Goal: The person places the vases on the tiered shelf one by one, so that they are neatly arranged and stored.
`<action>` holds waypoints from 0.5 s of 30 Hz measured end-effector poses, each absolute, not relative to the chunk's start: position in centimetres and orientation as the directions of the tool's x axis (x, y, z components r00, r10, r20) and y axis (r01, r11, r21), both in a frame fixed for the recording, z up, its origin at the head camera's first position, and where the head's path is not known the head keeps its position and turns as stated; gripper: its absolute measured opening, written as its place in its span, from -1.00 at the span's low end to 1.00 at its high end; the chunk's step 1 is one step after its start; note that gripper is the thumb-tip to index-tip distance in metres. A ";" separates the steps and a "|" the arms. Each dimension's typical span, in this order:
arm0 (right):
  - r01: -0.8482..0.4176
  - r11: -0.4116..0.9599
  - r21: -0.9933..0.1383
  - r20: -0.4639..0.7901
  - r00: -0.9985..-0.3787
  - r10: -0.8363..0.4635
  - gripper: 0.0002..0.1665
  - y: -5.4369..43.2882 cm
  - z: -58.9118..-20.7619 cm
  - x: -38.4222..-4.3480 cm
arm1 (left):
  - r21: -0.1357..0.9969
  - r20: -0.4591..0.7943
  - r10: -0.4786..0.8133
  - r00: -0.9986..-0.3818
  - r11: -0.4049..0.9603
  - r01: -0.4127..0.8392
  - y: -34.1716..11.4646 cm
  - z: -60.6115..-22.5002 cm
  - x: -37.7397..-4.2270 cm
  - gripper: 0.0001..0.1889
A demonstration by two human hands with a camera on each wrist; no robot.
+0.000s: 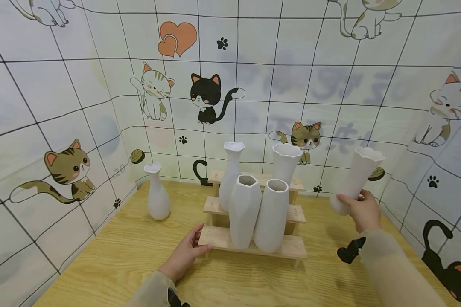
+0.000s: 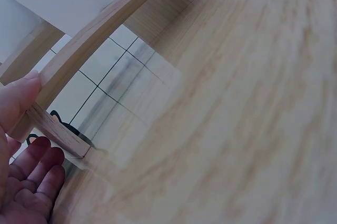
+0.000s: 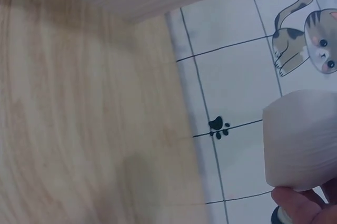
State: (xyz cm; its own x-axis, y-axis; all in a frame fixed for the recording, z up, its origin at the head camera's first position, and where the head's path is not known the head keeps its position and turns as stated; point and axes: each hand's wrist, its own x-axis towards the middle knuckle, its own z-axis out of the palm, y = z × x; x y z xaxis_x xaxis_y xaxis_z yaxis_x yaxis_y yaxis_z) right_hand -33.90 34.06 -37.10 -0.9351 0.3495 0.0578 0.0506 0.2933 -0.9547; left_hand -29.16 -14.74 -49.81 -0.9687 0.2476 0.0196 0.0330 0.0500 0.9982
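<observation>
At the right, my right hand (image 1: 366,211) grips the lower part of a white vase (image 1: 355,172) with a scalloped, flared rim. This vase tilts rightward, apart from the stand. In the right wrist view only the vase's lower end (image 3: 300,139) and some fingers show. My left hand (image 1: 184,252) holds the left end of a three-step wooden stand (image 1: 292,247), thumb against the board's edge. On the stand are a narrow-necked vase (image 1: 230,183), another scalloped vase (image 1: 286,162), a faceted vase (image 1: 246,213) and a smooth oval-mouthed vase (image 1: 272,217).
One more narrow-necked white vase (image 1: 159,196) stands on the wooden table (image 1: 130,256), left of the stand. Behind and at both sides hangs a white gridded covering (image 1: 253,42) printed with cartoon cats.
</observation>
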 end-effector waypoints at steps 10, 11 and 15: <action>-0.009 0.302 -0.953 0.092 -0.961 0.261 0.21 32.1 -33.7 -34.9 | 0.999 0.015 0.238 -0.971 0.046 0.026 -14.8 -49.8 -29.2 -0.06; -0.012 0.300 -0.954 0.093 -0.962 0.258 0.20 31.8 -33.3 -35.0 | 0.999 0.015 0.238 -0.971 0.044 0.026 -14.8 -49.8 -29.2 -0.06; -0.038 0.296 -0.955 0.110 -0.967 0.229 0.18 30.7 -31.8 -35.1 | 0.999 0.016 0.239 -0.971 0.045 0.027 -14.8 -49.7 -29.2 -0.05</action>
